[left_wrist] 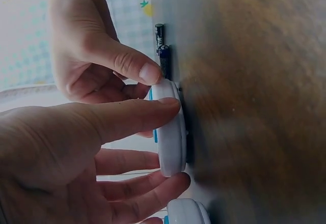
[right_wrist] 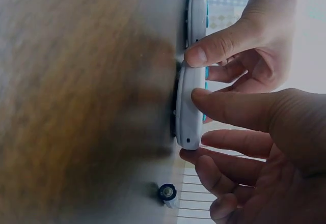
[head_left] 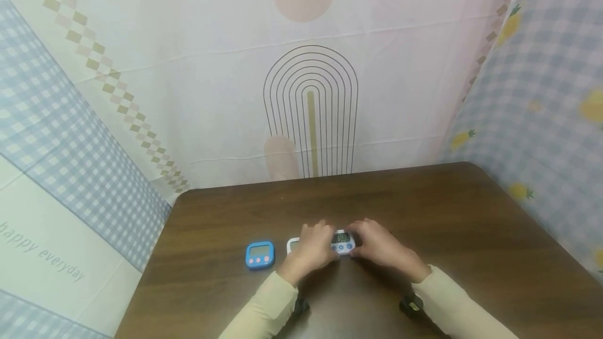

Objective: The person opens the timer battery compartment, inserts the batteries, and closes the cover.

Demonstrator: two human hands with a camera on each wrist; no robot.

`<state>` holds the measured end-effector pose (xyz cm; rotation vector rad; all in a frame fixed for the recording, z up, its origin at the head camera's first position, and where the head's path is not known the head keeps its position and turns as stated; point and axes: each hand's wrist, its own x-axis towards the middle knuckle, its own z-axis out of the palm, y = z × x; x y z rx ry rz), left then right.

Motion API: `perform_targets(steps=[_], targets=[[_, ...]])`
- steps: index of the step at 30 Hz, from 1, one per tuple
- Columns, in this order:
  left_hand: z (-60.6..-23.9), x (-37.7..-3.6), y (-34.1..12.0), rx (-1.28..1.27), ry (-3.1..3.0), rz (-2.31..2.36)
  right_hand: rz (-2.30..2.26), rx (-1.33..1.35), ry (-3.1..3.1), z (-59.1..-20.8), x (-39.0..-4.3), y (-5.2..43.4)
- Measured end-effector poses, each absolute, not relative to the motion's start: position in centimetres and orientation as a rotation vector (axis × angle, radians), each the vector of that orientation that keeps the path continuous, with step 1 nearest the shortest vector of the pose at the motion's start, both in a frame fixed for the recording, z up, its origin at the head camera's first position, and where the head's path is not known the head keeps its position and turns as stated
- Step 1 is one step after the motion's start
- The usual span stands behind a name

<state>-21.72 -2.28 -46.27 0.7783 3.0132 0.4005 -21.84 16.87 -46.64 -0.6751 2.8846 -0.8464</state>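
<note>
A small white timer [head_left: 342, 242] with blue buttons and a lit display stands on the brown table [head_left: 471, 234], held from both sides. My left hand [head_left: 325, 242] pinches its left edge and my right hand [head_left: 363, 237] its right edge. In the left wrist view the left hand [left_wrist: 173, 142] has thumb and fingers curled round the white timer [left_wrist: 170, 147], with the right hand's thumb [left_wrist: 147, 74] on the far end. The right wrist view shows the right hand [right_wrist: 192, 124] on the same timer [right_wrist: 186, 81].
A blue timer [head_left: 259, 254] lies to the left on the table. A second white timer [head_left: 292, 245] sits partly hidden behind my left hand. Two dark batteries [left_wrist: 162, 46] lie on the table beyond the right hand. Patterned cloth walls surround the table.
</note>
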Motion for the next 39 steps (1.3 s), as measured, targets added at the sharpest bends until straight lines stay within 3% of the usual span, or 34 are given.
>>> perform_targets(steps=[23,39], targets=[[-44.6,-22.0,-6.2,0.664,2.999,0.252,-1.036,-0.667,2.841,-45.8,-22.4,17.8],[-44.8,-21.5,-6.3,0.633,2.931,0.165,-1.050,-0.629,2.843,-45.7,-22.3,17.8]])
